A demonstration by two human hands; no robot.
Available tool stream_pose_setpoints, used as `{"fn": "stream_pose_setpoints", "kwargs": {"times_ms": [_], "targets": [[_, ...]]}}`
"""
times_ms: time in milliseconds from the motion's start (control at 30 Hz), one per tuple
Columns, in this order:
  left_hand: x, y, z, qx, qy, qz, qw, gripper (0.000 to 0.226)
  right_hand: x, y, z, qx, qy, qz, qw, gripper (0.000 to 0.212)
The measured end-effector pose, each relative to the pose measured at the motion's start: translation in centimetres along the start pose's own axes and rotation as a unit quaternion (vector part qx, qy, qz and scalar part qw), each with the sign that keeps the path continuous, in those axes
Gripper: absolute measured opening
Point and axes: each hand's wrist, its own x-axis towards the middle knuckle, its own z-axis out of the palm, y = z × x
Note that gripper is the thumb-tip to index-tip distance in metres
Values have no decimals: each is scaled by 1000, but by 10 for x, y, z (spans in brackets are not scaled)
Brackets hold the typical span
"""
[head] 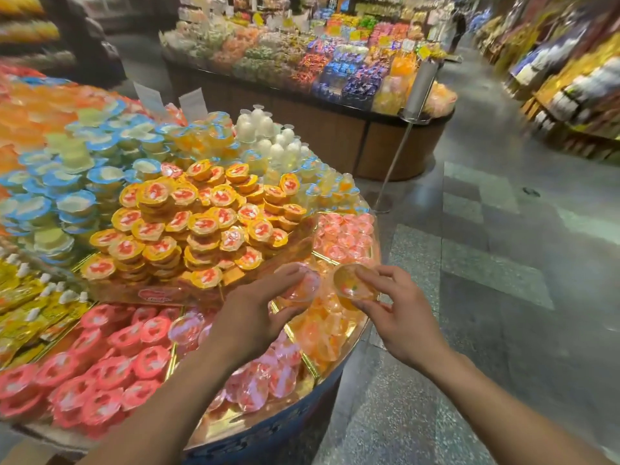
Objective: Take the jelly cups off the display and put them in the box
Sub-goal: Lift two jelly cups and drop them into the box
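Head view: both hands over the counter [356, 331] edge, a cup in each.
The left hand [255, 307] pinches a pinkish jelly cup [304, 286]; the right hand [399, 317] grips an orange jelly cup [352, 282], fingers curled round its rim, both just above the display.

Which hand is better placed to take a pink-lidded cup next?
Left, probably. The left hand hangs over the display beside the pink-lidded cups; the right hand sits farther out, at the display's rim by the aisle. Each holds a cup already: clear cup left, orange cup right, so unload first.
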Motion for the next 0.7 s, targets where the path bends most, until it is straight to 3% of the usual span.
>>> {"fn": "stream_pose_setpoints", "kwargs": {"times_ms": [467, 700], "targets": [[150, -31, 40, -29, 11, 25, 999, 57, 140, 65, -37, 8, 17, 39, 999, 45], [209, -50, 70, -60, 35, -67, 995, 57, 227, 117, -46, -6, -27, -2, 1000, 44]]}}
